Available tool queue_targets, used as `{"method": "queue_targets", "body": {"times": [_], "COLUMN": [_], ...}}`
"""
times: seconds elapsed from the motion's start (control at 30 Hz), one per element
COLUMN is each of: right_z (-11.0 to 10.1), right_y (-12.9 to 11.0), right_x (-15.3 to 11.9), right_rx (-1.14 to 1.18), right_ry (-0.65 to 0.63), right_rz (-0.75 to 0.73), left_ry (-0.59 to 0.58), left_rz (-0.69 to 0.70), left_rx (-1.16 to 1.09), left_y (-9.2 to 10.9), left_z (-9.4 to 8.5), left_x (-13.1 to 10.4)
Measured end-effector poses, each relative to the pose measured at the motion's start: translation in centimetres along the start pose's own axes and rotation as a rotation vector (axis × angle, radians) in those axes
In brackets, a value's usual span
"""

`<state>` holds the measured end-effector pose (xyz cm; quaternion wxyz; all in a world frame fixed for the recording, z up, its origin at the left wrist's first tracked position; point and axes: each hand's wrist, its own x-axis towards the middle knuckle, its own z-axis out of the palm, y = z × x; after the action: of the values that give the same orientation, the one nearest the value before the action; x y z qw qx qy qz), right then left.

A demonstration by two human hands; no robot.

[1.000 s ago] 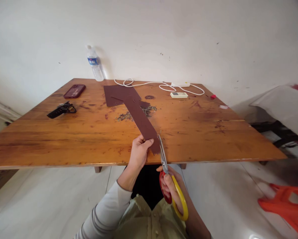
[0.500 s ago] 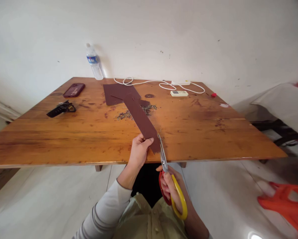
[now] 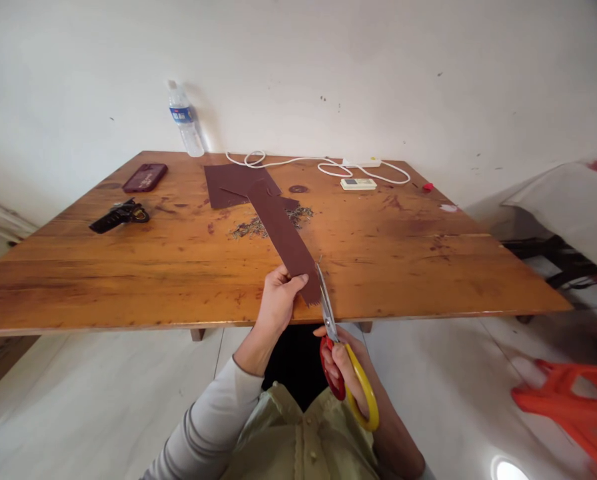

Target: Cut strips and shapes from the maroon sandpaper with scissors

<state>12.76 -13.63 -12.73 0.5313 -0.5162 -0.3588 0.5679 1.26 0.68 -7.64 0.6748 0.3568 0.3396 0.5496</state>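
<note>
Against a pale, scuffed wall (image 3: 278,53), a worn wooden surface (image 3: 403,267) carries a scatter of everyday things. A bottle (image 3: 185,123) stands at the back, with a maroon phone (image 3: 145,178) to its left and a small black item with a ring (image 3: 118,217) nearer the front. A white cable (image 3: 291,160) loops along the rear to a power strip (image 3: 363,163), and a remote (image 3: 358,184) lies just in front of that. An orange stool, by the look of it, (image 3: 548,395) is on the floor to the right.

At the front, the person's left hand (image 3: 277,297) pinches a dark brown strip (image 3: 283,230), thumb on top, close to its near end, which is cut into a ragged fringe. The right hand (image 3: 346,363) is wrapped round the red and yellow handles of a pair of scissors (image 3: 331,327); the blades look nearly together, right at the strip's right edge. The strip slants away over a pile of shreds (image 3: 248,228), its far end overlapping a larger brown sheet (image 3: 218,180) from where we look.

Little has changed in the last second: both grips hold, and the strip keeps its slant. The head camera's view has shifted slightly, so the bottle and phone appear a touch higher and farther left.
</note>
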Motion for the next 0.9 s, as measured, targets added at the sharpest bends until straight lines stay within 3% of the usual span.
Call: {"method": "queue_targets", "body": {"times": [0.47, 0.9], "right_z": [0.2, 0.9], "right_y": [-0.4, -0.4], "right_x": [0.5, 0.1], "right_rx": [0.044, 0.021], "right_ry": [0.069, 0.095], "right_rz": [0.139, 0.093], "left_ry": [-0.032, -0.036], "left_rz": [-0.022, -0.037], "left_rx": [0.016, 0.0], "left_y": [0.3, 0.4], "left_z": [0.0, 0.1], "left_x": [0.0, -0.1]}}
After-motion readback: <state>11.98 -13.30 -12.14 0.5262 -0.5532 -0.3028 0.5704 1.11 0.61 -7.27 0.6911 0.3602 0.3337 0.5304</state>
